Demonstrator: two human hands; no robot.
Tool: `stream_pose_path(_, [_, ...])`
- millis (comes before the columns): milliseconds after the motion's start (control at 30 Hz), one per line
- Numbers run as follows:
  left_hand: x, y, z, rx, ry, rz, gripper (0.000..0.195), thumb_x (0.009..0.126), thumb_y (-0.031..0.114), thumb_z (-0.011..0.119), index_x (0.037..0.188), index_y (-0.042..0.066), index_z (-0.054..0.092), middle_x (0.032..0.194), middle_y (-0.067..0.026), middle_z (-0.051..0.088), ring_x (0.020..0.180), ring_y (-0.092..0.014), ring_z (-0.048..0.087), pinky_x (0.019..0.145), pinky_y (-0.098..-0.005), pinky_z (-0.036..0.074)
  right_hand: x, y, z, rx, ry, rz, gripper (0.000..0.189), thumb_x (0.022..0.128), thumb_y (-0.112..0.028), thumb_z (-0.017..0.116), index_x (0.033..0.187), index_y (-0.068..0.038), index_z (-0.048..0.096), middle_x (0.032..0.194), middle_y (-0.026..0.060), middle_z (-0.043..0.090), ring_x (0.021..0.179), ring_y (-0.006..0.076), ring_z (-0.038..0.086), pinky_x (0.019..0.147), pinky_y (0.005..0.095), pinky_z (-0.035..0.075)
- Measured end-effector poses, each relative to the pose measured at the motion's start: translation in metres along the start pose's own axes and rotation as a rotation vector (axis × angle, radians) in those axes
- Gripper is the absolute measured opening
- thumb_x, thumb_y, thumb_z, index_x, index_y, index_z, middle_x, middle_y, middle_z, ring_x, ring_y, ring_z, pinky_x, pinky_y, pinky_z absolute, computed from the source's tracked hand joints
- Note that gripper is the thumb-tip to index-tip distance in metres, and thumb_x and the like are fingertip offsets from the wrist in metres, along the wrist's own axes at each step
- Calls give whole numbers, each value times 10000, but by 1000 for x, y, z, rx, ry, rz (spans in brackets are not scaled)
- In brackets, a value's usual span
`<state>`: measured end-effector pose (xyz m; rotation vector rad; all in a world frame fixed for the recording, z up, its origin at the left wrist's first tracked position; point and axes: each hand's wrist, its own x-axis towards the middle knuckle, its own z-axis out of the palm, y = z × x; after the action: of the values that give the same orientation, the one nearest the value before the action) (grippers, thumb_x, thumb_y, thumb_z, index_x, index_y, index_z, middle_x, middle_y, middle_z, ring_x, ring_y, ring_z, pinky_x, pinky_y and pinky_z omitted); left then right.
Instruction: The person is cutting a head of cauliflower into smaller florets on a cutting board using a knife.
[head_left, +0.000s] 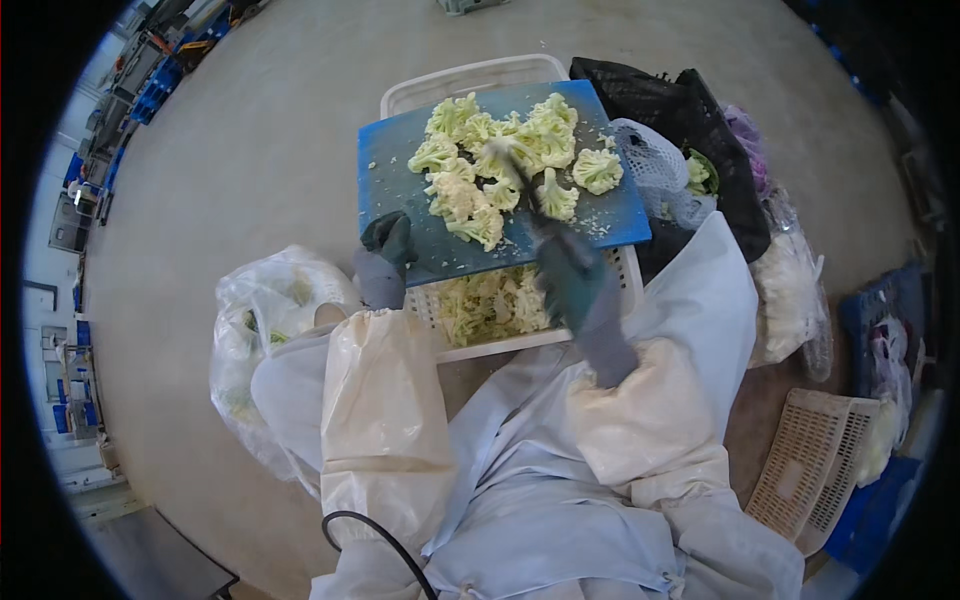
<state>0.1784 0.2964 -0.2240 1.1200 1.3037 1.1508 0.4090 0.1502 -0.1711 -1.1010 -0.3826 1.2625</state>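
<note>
A blue cutting board lies tilted across a white plastic basket. Cut cauliflower florets are heaped on it, with crumbs around them. My left hand, in a grey and dark green glove, curls its fingers at the board's near left corner. In my right hand, gloved alike and blurred by motion, is a knife with a black handle. Its blurred blade is over the florets, and I cannot tell whether it touches them. More cauliflower pieces show in the basket below the board.
A clear plastic bag with vegetable pieces stands at my left. To the right are a black crate, a white mesh net and a bag of pale contents. A beige basket sits lower right. A black cable loops over my left sleeve.
</note>
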Motion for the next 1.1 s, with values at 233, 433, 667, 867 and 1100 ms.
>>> stream_pose_path(233, [7,-8,0,112,54,379,368,865,112,746,1219,39,679,963,-74,677,781,-161,628,687,-295,526,92,-74,-88,-1116,601,-598,149,894,-242,679,902,-94,668,661,11,569,506,136,538,462,301,414])
stream_pose_path(433, [-6,16,32,811,-16,627,575,823,-9,698,1370,145,610,1173,-147,666,952,-245,658,817,-347,533,124,-33,-136,-733,392,-454,160,888,-257,678,871,-99,664,663,10,563,508,123,521,466,306,409])
stream_pose_path(667, [-1,50,28,936,-125,769,639,796,-41,614,1380,218,597,1287,-209,604,1191,-392,571,1004,-440,487,126,-7,-123,-645,409,-475,185,876,-265,679,929,-88,677,661,2,556,521,97,493,463,281,383])
stream_pose_path(867, [8,41,46,953,-117,753,467,805,-63,614,1245,90,639,1268,-189,615,1122,-379,618,960,-424,510,43,-17,-44,-615,378,-487,300,913,-230,663,1162,-64,673,777,4,612,540,77,515,483,251,411])
stream_pose_path(1100, [15,-2,-8,215,148,462,236,904,115,718,1111,30,638,976,-86,692,869,-155,661,756,-307,546,-1,34,14,-749,-40,-471,474,900,-181,680,1346,-49,588,995,103,719,880,187,670,817,327,524])
